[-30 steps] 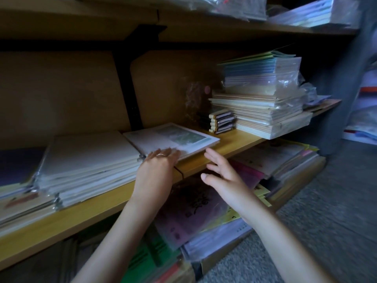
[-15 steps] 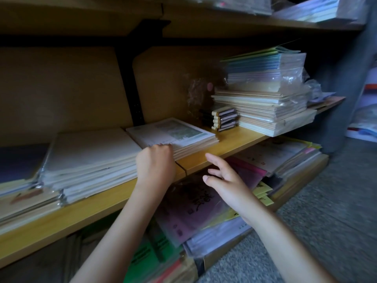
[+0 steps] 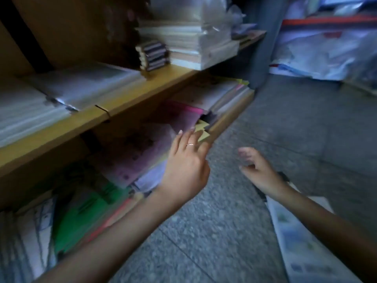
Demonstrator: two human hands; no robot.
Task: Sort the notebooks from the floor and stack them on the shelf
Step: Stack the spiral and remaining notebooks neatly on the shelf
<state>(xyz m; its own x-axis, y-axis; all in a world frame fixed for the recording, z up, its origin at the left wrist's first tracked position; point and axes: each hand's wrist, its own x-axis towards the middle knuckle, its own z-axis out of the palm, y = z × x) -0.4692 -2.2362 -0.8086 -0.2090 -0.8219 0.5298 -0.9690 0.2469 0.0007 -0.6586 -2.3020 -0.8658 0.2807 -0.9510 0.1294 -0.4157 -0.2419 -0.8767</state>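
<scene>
**Q:** Which surfaces are shown?
**A:** A wooden shelf [image 3: 142, 97], with stacked notebooks [image 3: 85, 86] at its front edge, stands over a grey speckled floor [image 3: 204, 231]. Plastic-wrapped bundles [image 3: 326, 52] lie far right.
**Q:** And the hands?
**A:** The left hand [image 3: 186, 166], fingers spread and empty, is before the lower tier's front edge. The right hand [image 3: 260, 172], loosely curled and empty, is above a floor notebook [image 3: 297, 237].
</scene>
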